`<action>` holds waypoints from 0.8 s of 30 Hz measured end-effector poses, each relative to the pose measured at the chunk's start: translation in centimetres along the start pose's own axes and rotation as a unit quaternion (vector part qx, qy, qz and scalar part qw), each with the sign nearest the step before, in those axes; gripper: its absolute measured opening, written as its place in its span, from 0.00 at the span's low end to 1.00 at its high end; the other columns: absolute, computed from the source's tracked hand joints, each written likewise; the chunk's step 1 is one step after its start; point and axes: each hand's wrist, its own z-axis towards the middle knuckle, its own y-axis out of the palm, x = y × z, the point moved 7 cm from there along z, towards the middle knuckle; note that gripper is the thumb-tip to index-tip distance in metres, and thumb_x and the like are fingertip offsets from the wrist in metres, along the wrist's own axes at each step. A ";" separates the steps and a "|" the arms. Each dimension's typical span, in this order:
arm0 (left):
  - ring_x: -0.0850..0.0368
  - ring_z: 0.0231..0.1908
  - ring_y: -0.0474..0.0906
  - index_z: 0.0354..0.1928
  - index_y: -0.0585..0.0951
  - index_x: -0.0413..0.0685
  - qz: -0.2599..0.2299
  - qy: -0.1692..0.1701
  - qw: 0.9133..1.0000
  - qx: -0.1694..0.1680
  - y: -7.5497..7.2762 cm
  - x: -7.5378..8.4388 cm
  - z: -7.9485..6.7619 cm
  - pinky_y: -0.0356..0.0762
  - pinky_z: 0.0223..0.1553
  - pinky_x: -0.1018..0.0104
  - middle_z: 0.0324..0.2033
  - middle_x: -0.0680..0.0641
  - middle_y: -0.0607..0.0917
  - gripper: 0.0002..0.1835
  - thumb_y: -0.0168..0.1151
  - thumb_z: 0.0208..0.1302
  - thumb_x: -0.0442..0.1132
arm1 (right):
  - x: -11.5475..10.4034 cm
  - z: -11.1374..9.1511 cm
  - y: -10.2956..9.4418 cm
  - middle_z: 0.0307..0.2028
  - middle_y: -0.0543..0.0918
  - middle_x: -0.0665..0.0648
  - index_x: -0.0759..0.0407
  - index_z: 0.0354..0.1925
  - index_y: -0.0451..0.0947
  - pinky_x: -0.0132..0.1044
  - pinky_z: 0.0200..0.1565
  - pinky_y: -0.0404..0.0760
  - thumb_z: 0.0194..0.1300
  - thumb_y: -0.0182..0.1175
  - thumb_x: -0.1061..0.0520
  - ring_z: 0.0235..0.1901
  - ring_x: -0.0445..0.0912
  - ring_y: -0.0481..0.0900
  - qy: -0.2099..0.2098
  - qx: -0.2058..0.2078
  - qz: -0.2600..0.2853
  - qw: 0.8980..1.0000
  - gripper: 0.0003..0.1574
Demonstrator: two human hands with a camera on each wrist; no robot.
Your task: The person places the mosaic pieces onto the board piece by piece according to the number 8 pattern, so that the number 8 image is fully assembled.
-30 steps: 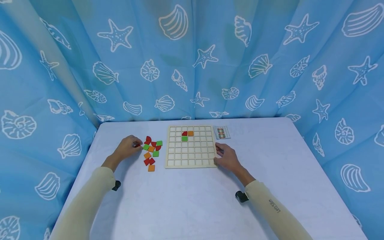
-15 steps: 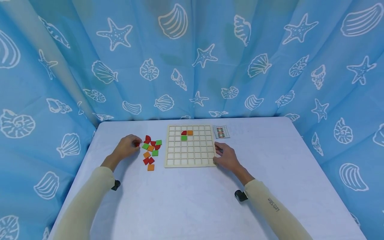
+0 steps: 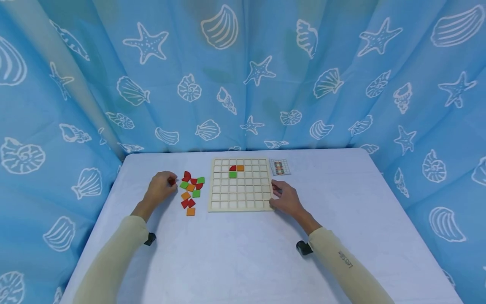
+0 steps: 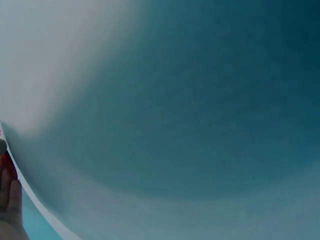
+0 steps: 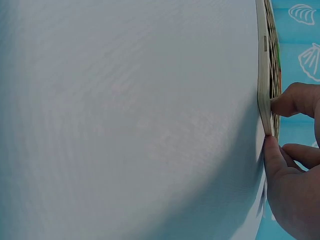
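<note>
My left hand (image 3: 159, 186) holds a red tile (image 4: 9, 166) between thumb and fingers, just left of the pile. The exact outline of that tile is partly covered by the fingers. A square wooden grid board (image 3: 224, 194) lies flat in the middle, with a red quarter-round tile (image 3: 233, 168), an orange square tile (image 3: 240, 168) and a green square tile (image 3: 233, 175) set in its upper cells. At the board's lower right corner my right hand (image 3: 287, 198) pinches the edge, thumb and fingers on the wooden rim (image 5: 264, 75).
Several loose red, green and orange tiles (image 3: 190, 188) are scattered between the left hand and the board. Right of the board's top corner lies a small printed pattern card (image 3: 279, 167). A blue shell-print curtain (image 3: 243, 76) surrounds the white-covered table (image 3: 235, 261).
My left hand has drawn slightly left, away from the loose tiles, with the red tile in its fingers. The right hand keeps its place at the board's edge.
</note>
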 end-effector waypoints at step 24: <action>0.52 0.47 0.72 0.51 0.81 0.44 -0.037 0.168 0.985 -0.019 5.2 12.1 0.1 0.77 0.52 0.59 0.45 0.47 0.80 0.18 0.70 0.58 0.36 | 0.0 0.1 0.1 0.56 0.74 0.60 0.64 0.70 0.62 0.39 0.58 0.73 0.53 0.67 0.64 0.59 0.51 0.74 0.009 0.001 -0.013 1.000 0.47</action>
